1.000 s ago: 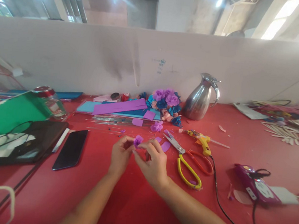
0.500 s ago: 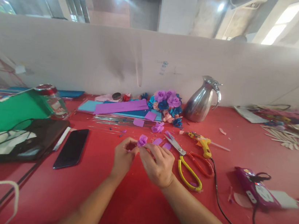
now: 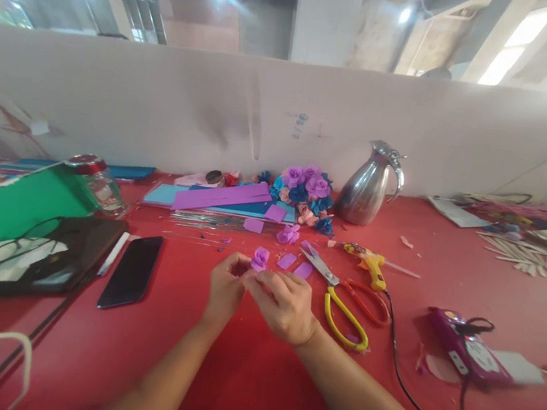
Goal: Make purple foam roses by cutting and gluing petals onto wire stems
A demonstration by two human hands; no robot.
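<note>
A small purple paper flower (image 3: 260, 258) stands upright between my hands, above the red table. My left hand (image 3: 228, 285) is closed in a pinch at the flower's lower left. The fingers of my right hand (image 3: 284, 304) are pinched together at its base, which they partly hide. Just beyond lie loose purple paper petals (image 3: 287, 261) and a finished purple flower (image 3: 288, 234). Scissors (image 3: 327, 276) with one yellow and one red handle rest to the right of my right hand, a purple scrap at their tips.
Behind are purple paper strips (image 3: 224, 197), thin wires (image 3: 211, 221), a bunch of paper flowers (image 3: 305, 192) and a steel jug (image 3: 367, 185). A yellow glue gun (image 3: 372, 270) and purple power strip (image 3: 473, 349) are right; a phone (image 3: 131, 272) and glass jar (image 3: 104, 191) left.
My right hand has shifted slightly left and down, from the side of the flower's head to its base. More of the loose petals shows. The left hand has barely moved.
</note>
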